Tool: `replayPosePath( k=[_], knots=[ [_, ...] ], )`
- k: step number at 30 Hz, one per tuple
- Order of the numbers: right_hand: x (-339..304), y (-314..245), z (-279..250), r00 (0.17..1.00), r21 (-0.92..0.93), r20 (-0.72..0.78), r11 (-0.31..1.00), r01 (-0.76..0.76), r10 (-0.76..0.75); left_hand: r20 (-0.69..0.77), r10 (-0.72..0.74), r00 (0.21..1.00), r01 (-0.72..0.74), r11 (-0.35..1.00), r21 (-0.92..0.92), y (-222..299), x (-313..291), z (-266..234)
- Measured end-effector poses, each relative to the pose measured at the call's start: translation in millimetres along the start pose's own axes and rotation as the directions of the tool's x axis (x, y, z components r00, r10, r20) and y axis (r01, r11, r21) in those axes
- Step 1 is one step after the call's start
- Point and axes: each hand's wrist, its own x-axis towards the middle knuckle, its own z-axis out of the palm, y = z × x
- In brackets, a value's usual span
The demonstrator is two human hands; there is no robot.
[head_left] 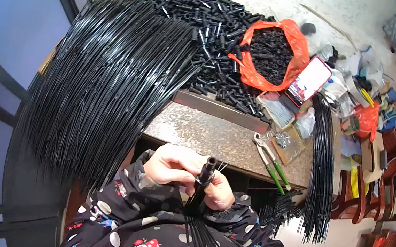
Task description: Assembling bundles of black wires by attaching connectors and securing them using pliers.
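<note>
The left hand point(171, 165) and right hand point(221, 192) are both pinching a black tubular piece point(209, 168) between their fingertips (fingers curled nearly closed). Below the fingers, thin black rods point(200, 240) are trailing downward.

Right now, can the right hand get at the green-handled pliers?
Likely yes: the pliers lie uncovered at the table's edge, nothing visibly between them and the right hand, though it's holding the black tube.
</note>
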Motion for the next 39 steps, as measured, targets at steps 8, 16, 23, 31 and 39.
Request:
replayPosePath(
  k=[8, 16, 23, 31, 39],
  knots=[
    [-4, 7, -12, 0.989, -0.089, 0.107, 0.992, -0.089, 0.098, 0.352, 0.337, 0.873, -0.257, 0.933, -0.253, -11, 25, -2],
    [13, 5, -2, 0.853, -0.072, -0.390, 0.935, 0.348, -0.348, -0.154, -0.021, 0.988, -0.007, 0.984, -0.179, -11, 15, 5],
    [23, 15, 17, 0.624, -0.639, -0.288, 0.631, 0.440, -0.726, -0.318, -0.026, 0.948, 0.122, 0.951, 0.285, 13, 23, 26],
    [11, -26, 22, 0.946, -0.474, -0.248, 0.878, 0.070, -0.210, -0.081, -0.089, 0.993, 0.101, 0.981, 0.165, 17, 14, -3],
    [12, -12, 29, 0.851, -0.706, -0.172, 0.665, 0.245, -0.496, -0.267, -0.123, 0.956, 0.150, 0.985, 0.083, 17, 7, 1]
  ],
)
